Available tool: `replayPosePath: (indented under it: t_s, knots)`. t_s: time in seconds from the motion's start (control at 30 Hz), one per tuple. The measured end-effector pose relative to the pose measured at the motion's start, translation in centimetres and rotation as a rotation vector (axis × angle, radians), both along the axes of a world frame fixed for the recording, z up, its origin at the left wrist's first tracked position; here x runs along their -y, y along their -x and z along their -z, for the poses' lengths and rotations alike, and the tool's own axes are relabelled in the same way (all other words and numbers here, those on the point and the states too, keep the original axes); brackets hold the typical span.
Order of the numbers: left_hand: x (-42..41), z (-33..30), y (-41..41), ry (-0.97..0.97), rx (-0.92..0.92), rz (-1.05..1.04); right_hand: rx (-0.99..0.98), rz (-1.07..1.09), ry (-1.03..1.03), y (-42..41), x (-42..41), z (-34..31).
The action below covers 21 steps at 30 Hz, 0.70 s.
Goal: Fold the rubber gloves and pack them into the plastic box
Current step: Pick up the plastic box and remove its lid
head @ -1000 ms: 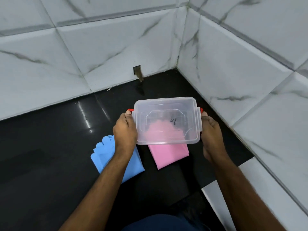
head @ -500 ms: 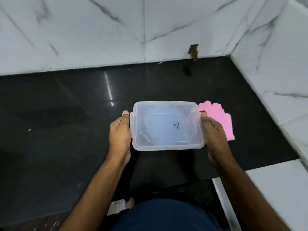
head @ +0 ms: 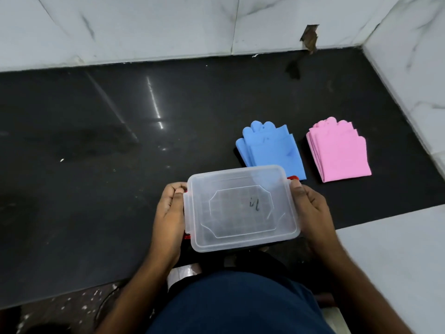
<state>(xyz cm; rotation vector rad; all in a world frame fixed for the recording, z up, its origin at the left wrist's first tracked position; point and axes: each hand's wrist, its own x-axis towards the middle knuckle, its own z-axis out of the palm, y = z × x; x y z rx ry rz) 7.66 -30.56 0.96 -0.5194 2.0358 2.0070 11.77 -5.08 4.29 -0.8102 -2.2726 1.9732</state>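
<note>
A clear plastic box with its lid on and red side clips is held near the front edge of the black counter. My left hand grips its left end and my right hand grips its right end. The box looks empty through the lid, which has a small pen mark. A stack of folded blue rubber gloves lies just beyond the box's far right corner. Folded pink rubber gloves lie to the right of the blue ones.
The black counter runs wide to the left. White marble wall tiles stand at the back and on the right. A small broken hole marks the back wall. A white ledge sits at front right.
The box, held in both hands, has moved left and toward me, off the gloves. Both glove stacks, earlier behind or under the box, now lie uncovered to its right.
</note>
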Motion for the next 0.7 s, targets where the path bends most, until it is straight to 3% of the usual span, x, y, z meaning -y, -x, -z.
replayPosePath:
  t_s: [0.2, 0.57, 0.7]
  knots:
    - [0.6, 0.0, 1.0, -0.013, -0.088, 0.146, -0.041, 0.072, 0.093, -2.1, 0.8, 1.1]
    - [3.4, 1.3, 1.7, -0.021, -0.093, -0.067, -0.041, -0.092, 0.059, 1.1, 3.5, 3.1]
    - [4.2, 0.8, 1.8, 0.149, -0.304, 0.0, 0.019, -0.089, -0.023, 2.2, 3.0, 3.7]
